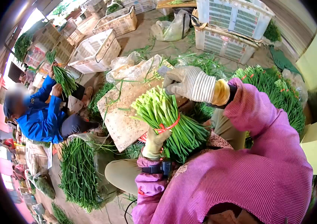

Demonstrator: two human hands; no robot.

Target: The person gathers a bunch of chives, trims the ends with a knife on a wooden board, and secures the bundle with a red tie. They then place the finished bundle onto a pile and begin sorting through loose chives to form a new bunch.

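Note:
A thick bundle of garlic chives, bound with a red tie, rests at my lap with its pale cut ends pointing up and away. My left hand, in a pale glove, wraps around the near side of the bundle at the tie. Above the stalk ends is my right hand, in a striped knit glove with its fingers curled closed. A small grey-blue piece sticks out at those fingers; I cannot tell what it is. Under the stalk ends lies a dirt-specked board.
Loose chives are heaped at the left, and red-tied bundles lie at the right. Stacked white crates stand behind, another crate further left. A person in blue sits at the left holding greens.

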